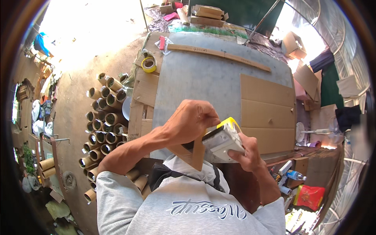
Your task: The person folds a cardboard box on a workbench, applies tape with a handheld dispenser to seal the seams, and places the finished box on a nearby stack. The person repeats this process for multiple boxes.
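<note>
Grip: both hands are closed around one white and yellow box-shaped device [224, 141], held up close in front of the person's chest
Left hand: left hand [190, 120] comes over the top of the device, fingers curled down onto its upper left edge, knuckles toward the camera
Right hand: right hand [247, 150] cups the device from below and from the right, thumb pressed on its white face
Device: white body with a yellow edge along the top and a dark strip on its left side; it is tilted, the yellow corner pointing up and away
Cardboard piece: a brown triangular cardboard piece [192, 153] sits just under the left hand, touching the device's lower left side; which hand holds it I cannot tell
Where it is: device is in the air above the near edge of the grey worktable [196, 78], not resting on it
Table top: flat cardboard sheets [267, 113] cover the right part; a long wooden strip [223, 55] lies across the far side; a yellow tape roll [149, 64] sits at the far left corner, well apart from the hands
Floor, left: a stack of brown cardboard tubes [103, 121] stands on end beside the table
Right side: cardboard boxes [293, 44] and a red bag [309, 196] lie off the table
Clothing: grey printed sweatshirt [188, 207], sleeves pushed up the forearms
</note>
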`<action>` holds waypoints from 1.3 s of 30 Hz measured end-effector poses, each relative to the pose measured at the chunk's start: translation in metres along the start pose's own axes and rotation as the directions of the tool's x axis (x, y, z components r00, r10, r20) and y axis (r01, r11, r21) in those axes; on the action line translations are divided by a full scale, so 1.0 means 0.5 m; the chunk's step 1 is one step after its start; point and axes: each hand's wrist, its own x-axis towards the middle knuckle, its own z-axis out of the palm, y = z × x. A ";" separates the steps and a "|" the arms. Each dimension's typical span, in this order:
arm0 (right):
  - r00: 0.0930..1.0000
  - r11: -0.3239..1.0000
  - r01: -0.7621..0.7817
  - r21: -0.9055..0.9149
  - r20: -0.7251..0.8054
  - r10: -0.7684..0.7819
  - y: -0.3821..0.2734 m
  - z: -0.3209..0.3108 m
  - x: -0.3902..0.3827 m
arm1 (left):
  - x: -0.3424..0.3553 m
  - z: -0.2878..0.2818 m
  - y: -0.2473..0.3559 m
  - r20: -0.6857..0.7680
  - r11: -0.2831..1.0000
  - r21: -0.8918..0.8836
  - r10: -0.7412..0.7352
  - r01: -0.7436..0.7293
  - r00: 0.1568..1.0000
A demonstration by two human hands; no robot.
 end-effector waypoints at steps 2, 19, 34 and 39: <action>0.984 0.953 -0.176 0.248 0.051 0.169 -0.030 -0.002 0.016 | 0.016 -0.028 0.000 -0.073 0.993 0.094 0.076 -0.069 0.994; 0.633 0.584 -0.769 0.258 0.434 0.642 -0.096 -0.104 0.064 | 0.008 -0.216 -0.198 -0.033 0.875 -0.278 -0.420 0.395 0.907; 0.581 0.548 -0.808 0.217 0.449 0.679 0.014 -0.052 0.036 | -0.004 -0.090 -0.286 0.190 0.887 0.092 -0.462 0.453 0.866; 0.575 0.554 -0.807 0.207 0.490 0.655 0.029 -0.051 0.042 | -0.017 -0.082 -0.266 0.140 0.924 0.216 -0.349 0.316 0.926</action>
